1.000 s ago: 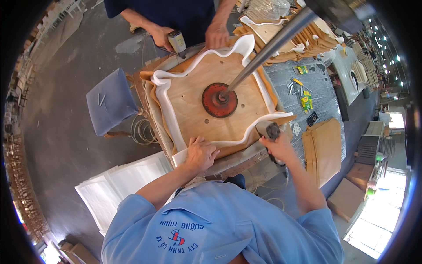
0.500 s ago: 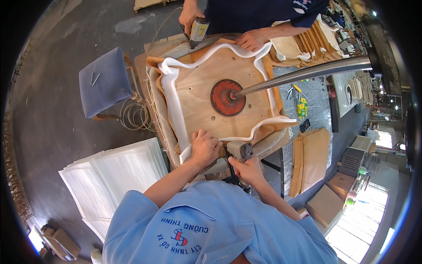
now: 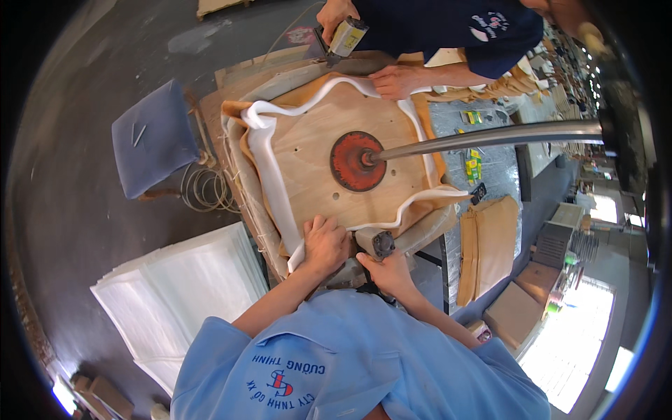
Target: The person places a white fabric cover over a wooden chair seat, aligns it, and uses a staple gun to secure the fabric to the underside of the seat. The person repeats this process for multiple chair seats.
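Observation:
A square plywood seat panel (image 3: 308, 170) lies with white foam padding (image 3: 264, 150) and brown fabric (image 3: 431, 201) standing up round its edges. At the near edge my left hand (image 3: 326, 246) is closed over the fabric border, knuckles bent and fingertips on the wood; its thumb is hidden. Beside it, just to the right, my right hand (image 3: 389, 271) grips a grey staple gun (image 3: 376, 243), whose nose is at the near edge of the panel. A red round press plate (image 3: 357, 161) on a metal rod (image 3: 490, 138) bears on the panel's middle.
Across the panel, a co-worker's hand (image 3: 397, 81) touches the far edge, the other holding a yellow-labelled staple gun (image 3: 347, 36). A blue padded chair (image 3: 154, 140) and white sheets (image 3: 182, 280) are at left. Folded brown fabric (image 3: 488, 248) lies on the right-hand table.
The view has shifted slightly. My staple gun has come a little nearer my left hand. The co-worker's staple gun has moved right along the far edge and lifted.

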Available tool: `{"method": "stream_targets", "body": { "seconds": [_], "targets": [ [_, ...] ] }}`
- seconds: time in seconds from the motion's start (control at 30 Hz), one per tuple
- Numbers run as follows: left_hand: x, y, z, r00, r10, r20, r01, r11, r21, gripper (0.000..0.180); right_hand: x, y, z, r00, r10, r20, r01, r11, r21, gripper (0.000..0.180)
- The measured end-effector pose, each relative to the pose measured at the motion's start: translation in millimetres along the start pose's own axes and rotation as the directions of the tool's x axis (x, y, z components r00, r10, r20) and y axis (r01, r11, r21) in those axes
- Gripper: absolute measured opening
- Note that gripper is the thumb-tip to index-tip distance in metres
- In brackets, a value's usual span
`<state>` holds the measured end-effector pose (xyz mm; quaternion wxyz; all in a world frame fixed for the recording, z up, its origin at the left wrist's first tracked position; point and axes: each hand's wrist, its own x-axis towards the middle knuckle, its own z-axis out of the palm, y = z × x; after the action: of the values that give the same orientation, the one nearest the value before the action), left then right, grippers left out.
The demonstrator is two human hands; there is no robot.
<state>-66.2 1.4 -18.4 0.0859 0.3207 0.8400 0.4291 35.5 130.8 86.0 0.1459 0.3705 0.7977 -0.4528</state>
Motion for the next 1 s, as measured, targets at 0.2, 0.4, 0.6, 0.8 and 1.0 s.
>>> {"method": "stream_targets", "body": {
  "seconds": [0.2,0.4,0.6,0.8,1.0],
  "targets": [
    [3,7,-2,0.998,0.002,0.057,-0.008,0.995,0.100,0.016,6,12,3,0.994,-0.086,-0.065,0.083,0.996,-0.044,0.045],
    [30,30,-28,0.940,-0.100,0.326,0.094,0.995,0.034,0.019,-17,49,-21,0.999,0.008,-0.031,0.011,0.821,0.571,0.035],
    [60,80,37,0.947,0.108,0.303,-0.073,0.990,-0.124,0.035,-33,92,-71,0.965,-0.004,-0.262,0.195,0.679,0.708,0.026],
    [86,86,88,0.946,0.163,0.282,-0.205,0.971,0.125,0.046,4,111,-112,0.970,0.000,-0.242,0.174,0.696,0.696,0.023],
    [88,83,102,0.968,0.162,0.191,-0.191,0.971,0.141,0.033,36,97,-145,0.998,-0.017,-0.067,0.052,0.826,0.561,0.025]
  ]
}}
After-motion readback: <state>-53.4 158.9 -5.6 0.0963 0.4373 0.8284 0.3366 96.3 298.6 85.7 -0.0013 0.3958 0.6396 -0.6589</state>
